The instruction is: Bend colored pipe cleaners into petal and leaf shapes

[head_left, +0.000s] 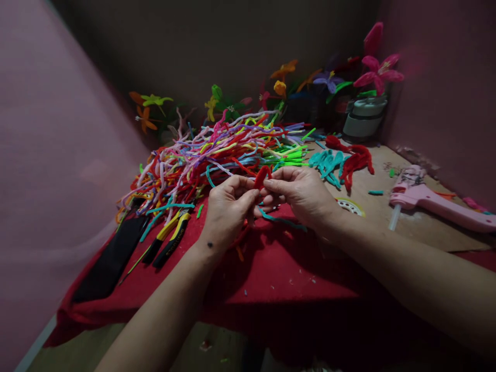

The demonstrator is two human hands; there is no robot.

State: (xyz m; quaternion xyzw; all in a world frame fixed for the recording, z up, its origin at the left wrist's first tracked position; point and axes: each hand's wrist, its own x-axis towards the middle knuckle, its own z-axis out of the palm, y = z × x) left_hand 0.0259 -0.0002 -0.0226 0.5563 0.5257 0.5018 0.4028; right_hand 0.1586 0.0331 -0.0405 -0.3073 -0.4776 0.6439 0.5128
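Above the red cloth, both hands pinch a bent red pipe cleaner point(261, 176) whose loop stands up between the fingertips. My left hand point(231, 206) grips it from the left with thumb and forefinger. From the right, my right hand point(300, 194) closes on the same piece, fingertips nearly meeting the left ones. Its lower part is hidden by the fingers. Just behind the hands lies a large heap of many-coloured pipe cleaners point(217, 144). A loose teal pipe cleaner point(284, 222) lies on the cloth under my right hand.
Yellow-and-black pliers point(172, 237) and a black phone-like object point(112, 263) lie at left. Rightward, a board point(372, 227) holds a pink glue gun point(437, 201), a tape roll point(351, 206), bent teal pieces point(327, 165) and red pieces point(356, 160). Pipe-cleaner flowers point(377, 72) stand behind.
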